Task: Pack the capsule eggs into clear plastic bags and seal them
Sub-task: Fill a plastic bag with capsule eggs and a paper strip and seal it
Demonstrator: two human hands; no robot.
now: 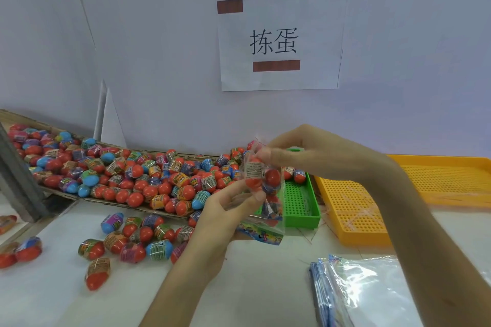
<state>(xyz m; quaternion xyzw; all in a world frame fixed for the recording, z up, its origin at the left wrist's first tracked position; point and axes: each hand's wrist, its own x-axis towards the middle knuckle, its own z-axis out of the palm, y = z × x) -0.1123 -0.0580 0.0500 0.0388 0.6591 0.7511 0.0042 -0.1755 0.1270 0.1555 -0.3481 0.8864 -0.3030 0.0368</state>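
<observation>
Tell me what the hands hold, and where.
A clear bag with eggs inside. The right hand pinches its top end; the left hand grips its lower part.

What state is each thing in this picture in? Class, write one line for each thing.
Clear bag: held in the air, eggs inside, top not sealed.
Left hand: holds the bag from below.
Right hand: pinches the bag's top.
Cardboard tray: heaped with capsule eggs.
Green tray: open.
Bag stack: lying flat, unfilled.
</observation>
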